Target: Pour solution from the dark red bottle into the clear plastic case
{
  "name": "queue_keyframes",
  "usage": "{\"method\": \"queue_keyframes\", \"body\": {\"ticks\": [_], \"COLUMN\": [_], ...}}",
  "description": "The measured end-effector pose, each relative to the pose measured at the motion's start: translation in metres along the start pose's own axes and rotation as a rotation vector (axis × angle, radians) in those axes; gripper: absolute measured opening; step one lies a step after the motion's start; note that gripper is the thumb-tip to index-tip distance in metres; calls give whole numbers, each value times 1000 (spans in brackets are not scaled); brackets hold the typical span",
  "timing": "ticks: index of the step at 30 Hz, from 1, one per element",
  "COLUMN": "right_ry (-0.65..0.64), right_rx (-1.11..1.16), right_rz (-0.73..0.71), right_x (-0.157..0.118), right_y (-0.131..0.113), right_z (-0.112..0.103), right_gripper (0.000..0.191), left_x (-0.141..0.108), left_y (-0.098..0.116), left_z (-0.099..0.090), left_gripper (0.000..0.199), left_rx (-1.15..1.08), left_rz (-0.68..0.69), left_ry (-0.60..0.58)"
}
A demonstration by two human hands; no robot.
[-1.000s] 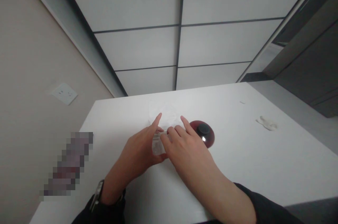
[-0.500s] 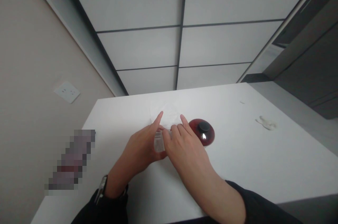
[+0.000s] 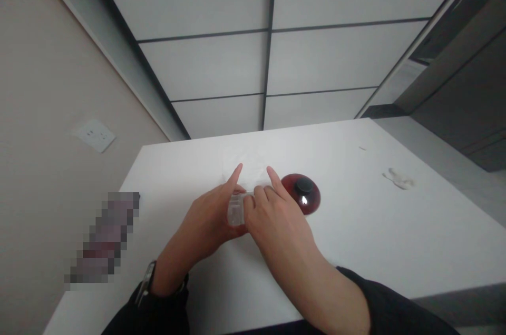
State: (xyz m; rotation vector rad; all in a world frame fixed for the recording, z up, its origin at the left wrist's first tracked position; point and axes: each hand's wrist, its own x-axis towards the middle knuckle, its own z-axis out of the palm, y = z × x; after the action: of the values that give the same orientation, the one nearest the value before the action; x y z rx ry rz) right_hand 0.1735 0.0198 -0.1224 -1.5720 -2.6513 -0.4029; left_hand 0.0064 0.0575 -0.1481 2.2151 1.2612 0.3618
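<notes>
A small clear container [image 3: 236, 210] sits between my two hands near the middle of the white table. My left hand [image 3: 211, 215] is wrapped round its left side, one finger pointing up and away. From the right, my right hand [image 3: 274, 219] bends its fingers over the container's right part, and these cover much of it. Just behind the hands lies a sheet of thin clear plastic [image 3: 249, 166], hard to tell from the table. A dark red lid with a black knob [image 3: 312, 199] rests right beside my right hand.
The white table [image 3: 356, 229] ends at white panelled doors. A crumpled whitish piece [image 3: 399, 179] and a tiny strip [image 3: 362, 148] lie on its right side. A blurred-out object [image 3: 105, 240] is at the left edge, below a wall socket [image 3: 96, 135].
The view has shifted slightly, so everything appears a little higher and further left. Both hands keep nearly the same pose at the container.
</notes>
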Motion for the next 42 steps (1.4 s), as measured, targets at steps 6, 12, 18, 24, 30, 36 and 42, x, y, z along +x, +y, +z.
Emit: {"method": "queue_keyframes", "body": {"ticks": [6, 12, 18, 24, 30, 36, 42], "right_ry": [53, 362, 655, 449, 351, 369, 388], "right_rx": [96, 331, 948, 1490, 1560, 1611, 1621], "right_rz": [32, 72, 312, 350, 380, 303, 258], "right_x": [-13, -44, -59, -69, -66, -62, -61], "right_y": [2, 51, 101, 80, 63, 68, 69], "right_z": [-4, -48, 5, 101, 110, 117, 116], "right_gripper": [31, 40, 37, 97, 83, 84, 86], "left_x": [0, -9, -25, -29, -37, -16, 31], "left_y": [-8, -28, -31, -24, -4, 49, 97], "left_z": [3, 4, 4, 6, -6, -28, -23], "left_gripper": [132, 137, 104, 96, 86, 51, 38], "left_rx": [9, -67, -122, -21, 75, 120, 169], "left_rz": [121, 324, 160, 73, 47, 178, 338], "left_ry": [69, 273, 304, 220, 231, 165, 50]}}
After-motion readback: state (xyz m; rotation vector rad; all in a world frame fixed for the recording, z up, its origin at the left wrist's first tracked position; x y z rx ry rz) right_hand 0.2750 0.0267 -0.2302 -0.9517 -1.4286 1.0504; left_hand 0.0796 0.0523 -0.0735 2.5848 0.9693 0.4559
